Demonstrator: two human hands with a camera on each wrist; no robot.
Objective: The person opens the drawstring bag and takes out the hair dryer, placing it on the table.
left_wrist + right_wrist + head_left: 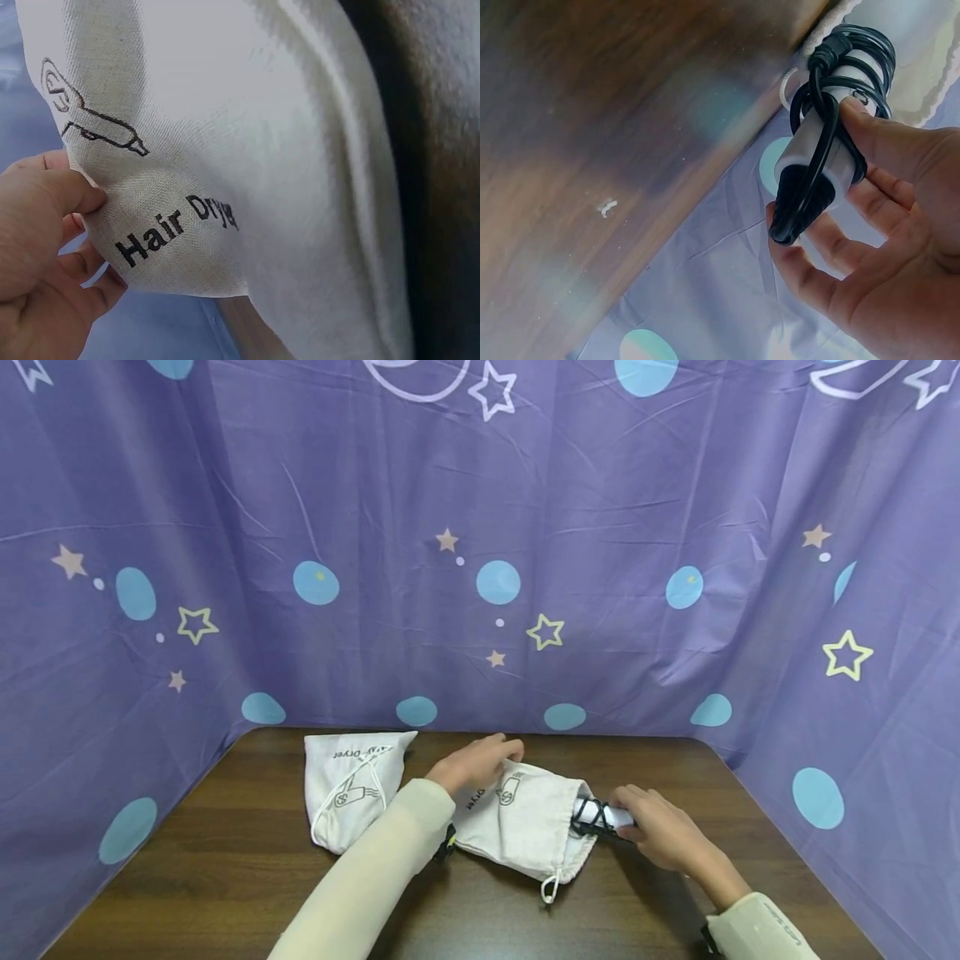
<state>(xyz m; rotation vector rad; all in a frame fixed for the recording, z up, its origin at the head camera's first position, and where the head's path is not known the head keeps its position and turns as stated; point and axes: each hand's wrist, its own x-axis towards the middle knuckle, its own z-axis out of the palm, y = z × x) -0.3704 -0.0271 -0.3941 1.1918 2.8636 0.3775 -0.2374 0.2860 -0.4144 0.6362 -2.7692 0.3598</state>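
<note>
A cream cloth drawstring bag (pixel 525 835) printed "Hair Dryer" lies across the middle of the table, its mouth facing right. My left hand (pixel 480 764) pinches the bag's far left edge; the left wrist view shows thumb and fingers (pixel 79 193) at the cloth beside the lettering. At the mouth, my right hand (pixel 663 831) grips the white handle of a hair dryer (pixel 804 146), thumb on one side and fingers on the other. A black cord (pixel 826 127) is wound round that handle. The dryer's other end is hidden inside the bag.
A second cream drawstring bag (pixel 337 772), also printed with a dryer, lies at the table's left, beyond my left forearm. The brown wooden table (pixel 262 852) ends at a purple patterned curtain (pixel 375 635) behind and on both sides. A drawstring loop (pixel 550 887) hangs from the bag's near corner.
</note>
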